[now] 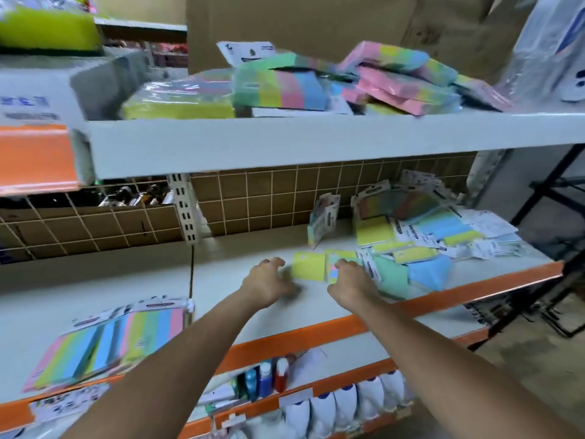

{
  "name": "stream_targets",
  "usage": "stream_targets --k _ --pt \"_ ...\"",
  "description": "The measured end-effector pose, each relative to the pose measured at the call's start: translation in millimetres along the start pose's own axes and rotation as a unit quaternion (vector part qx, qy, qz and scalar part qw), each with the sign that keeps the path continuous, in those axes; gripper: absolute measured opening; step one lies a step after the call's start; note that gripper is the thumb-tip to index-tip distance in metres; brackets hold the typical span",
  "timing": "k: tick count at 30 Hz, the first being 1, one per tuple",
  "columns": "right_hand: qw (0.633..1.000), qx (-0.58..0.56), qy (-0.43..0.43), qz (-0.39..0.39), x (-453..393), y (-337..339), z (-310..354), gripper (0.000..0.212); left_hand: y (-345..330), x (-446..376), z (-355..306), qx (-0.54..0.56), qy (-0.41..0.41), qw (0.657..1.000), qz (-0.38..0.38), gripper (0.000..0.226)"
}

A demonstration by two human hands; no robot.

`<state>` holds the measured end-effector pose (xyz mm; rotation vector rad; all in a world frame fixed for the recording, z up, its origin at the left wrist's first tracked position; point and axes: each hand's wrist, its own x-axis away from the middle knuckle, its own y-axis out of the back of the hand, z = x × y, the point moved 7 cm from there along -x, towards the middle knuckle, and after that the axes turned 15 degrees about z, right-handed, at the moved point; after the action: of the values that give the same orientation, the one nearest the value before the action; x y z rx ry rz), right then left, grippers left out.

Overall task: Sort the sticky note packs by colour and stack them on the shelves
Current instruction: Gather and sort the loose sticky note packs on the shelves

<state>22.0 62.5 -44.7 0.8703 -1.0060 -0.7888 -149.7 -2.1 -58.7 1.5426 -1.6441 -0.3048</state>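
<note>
Reaching over the middle shelf, I have both hands at a yellow sticky note pack lying flat on the grey board. My left hand sits at the pack's left edge with fingers curled down; blur hides whether they actually grip it, so I cannot tell. My right hand has fingers bent over a second pack, yellow with pink and blue strips, just beside the first; it seems to pinch that one's near edge. Right of my hands lies a loose heap of packs, green, blue and yellow, overlapping one another. Striped multicolour packs lie fanned at the shelf's left front. On the upper shelf more striped packs lie jumbled.
</note>
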Motion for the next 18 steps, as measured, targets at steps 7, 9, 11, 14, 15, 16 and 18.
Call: stream_targets --k 7,9,11,14,15,16,18 --pt "0.989 0.101 0.062 0.088 -37 6 -29 0.07 -28 -45 -47 -0.279 0.013 0.96 0.022 0.069" --pt "0.987 0.083 0.072 0.119 -46 8 -33 0.078 -33 -55 -52 -0.287 0.025 0.957 0.032 0.079" --pt "0.986 0.041 0.068 0.15 -54 9 -36 0.087 -34 -62 -53 -0.259 0.042 0.964 0.044 0.093" --pt "0.98 0.052 0.065 0.18 -63 7 -38 0.097 -38 -70 -52 -0.222 0.046 0.972 0.066 0.102" --pt "0.976 0.074 0.067 0.191 -65 4 -38 0.1 -38 -71 -52 -0.215 0.04 0.973 0.071 0.102" --pt "0.973 0.091 0.067 0.201 -67 2 -39 0.101 -38 -72 -52 -0.211 0.033 0.974 0.072 0.102" --pt "0.969 0.107 0.063 0.212 -70 1 -41 0.098 -37 -74 -53 -0.211 0.029 0.974 0.076 0.1"
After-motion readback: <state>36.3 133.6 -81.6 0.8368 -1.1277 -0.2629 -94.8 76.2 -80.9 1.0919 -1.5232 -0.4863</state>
